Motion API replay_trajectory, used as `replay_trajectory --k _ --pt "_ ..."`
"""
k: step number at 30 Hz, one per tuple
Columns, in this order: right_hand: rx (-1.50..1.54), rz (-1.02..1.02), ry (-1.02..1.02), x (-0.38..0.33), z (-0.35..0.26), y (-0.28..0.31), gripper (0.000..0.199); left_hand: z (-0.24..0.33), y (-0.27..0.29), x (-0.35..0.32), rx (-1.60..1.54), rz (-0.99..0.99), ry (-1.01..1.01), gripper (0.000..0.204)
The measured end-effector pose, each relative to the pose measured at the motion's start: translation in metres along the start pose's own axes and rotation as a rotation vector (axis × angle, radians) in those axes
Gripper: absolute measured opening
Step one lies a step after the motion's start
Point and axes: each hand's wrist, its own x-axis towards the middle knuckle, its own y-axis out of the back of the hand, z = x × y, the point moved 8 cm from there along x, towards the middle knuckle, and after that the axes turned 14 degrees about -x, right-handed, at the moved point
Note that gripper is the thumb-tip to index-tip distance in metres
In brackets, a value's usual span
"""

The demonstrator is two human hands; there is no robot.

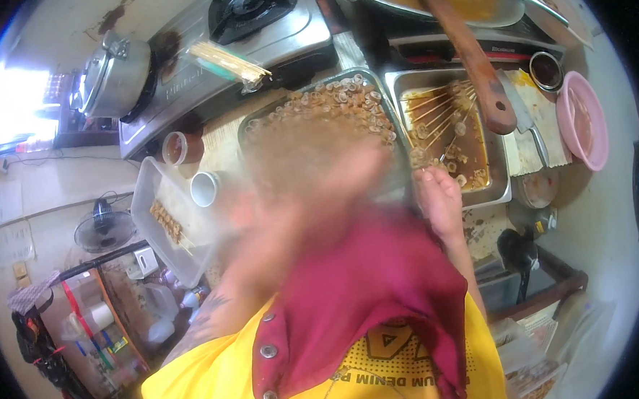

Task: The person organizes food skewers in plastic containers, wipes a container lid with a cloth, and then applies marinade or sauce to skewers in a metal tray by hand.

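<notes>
My left hand point(361, 167) is smeared by motion over the near part of a tray point(381, 88) full of brown ring-shaped pieces point(343, 93); its fingers cannot be made out. My right hand point(441, 197) is closed, its fingertips pinched together at the near left corner of a metal pan point(504, 186). What the fingertips hold is too small to tell. Inside the pan, thin wooden skewers point(438, 124) with pieces on their ends lie fanned out in brown sauce, and loose rings point(453, 151) lie near my right hand.
At the left, a translucent tub point(145, 183) holds filled skewers point(165, 222), beside a white cup point(204, 189). A bundle of bare sticks point(229, 63) rests by the stove point(282, 46). A wooden handle point(471, 61) overhangs the pan; a knife point(525, 116) and pink basin point(581, 121) are right.
</notes>
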Motion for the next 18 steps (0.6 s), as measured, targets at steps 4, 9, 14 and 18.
replay_trajectory --k 4,9,14,18 --pt "-0.031 0.052 -0.007 -0.003 0.005 0.009 0.019 0.011 0.002 0.001 0.050 -0.061 -0.120 0.011" --pt "0.031 0.080 -0.050 -0.009 0.020 0.028 0.019 0.048 -0.002 -0.001 0.278 -0.223 -0.252 0.010" --pt "0.010 -0.028 -0.027 -0.001 0.012 0.010 0.019 -0.037 0.057 -0.037 -0.250 0.127 0.092 0.024" --pt "-0.065 -0.102 -0.011 0.003 0.007 -0.001 0.020 -0.026 0.105 -0.050 -0.391 0.212 0.022 0.030"
